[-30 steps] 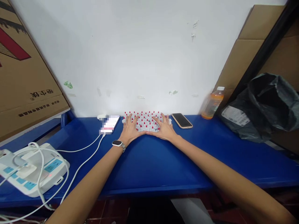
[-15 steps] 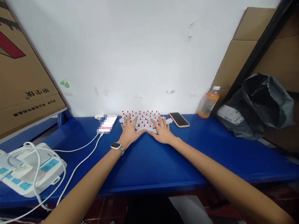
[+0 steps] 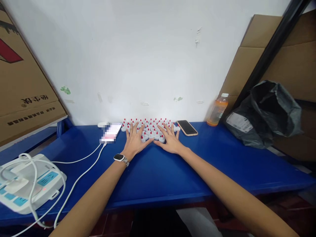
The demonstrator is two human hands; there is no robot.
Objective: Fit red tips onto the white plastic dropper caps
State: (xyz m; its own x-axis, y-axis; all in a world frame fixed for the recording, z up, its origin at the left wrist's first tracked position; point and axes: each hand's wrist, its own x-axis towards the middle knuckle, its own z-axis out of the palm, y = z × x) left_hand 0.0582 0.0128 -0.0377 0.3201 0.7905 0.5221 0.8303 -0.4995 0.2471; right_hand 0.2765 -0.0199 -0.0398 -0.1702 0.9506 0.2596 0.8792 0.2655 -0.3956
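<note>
Several small white caps with red tips (image 3: 151, 134) stand packed together on the blue table (image 3: 158, 174), close to the wall. My left hand (image 3: 134, 141) lies over the left side of the group, its fingers spread among the caps. On the right side my right hand (image 3: 171, 139) rests the same way, fingers apart, touching the caps. Both thumbs point inward along the front edge of the group and nearly meet. A watch (image 3: 120, 158) is on my left wrist. Some caps are hidden under my fingers.
A phone with a lit, blurred screen (image 3: 111, 132) lies left of the caps, on a white cable. A dark phone (image 3: 187, 127) lies to the right. Further out are an orange drink bottle (image 3: 218, 110), a black plastic bag (image 3: 261, 115) and a white power strip (image 3: 32, 184).
The view has shifted slightly. My hands stay spread on the caps, and the caps at the back and left show a little more loosely spaced than before.
</note>
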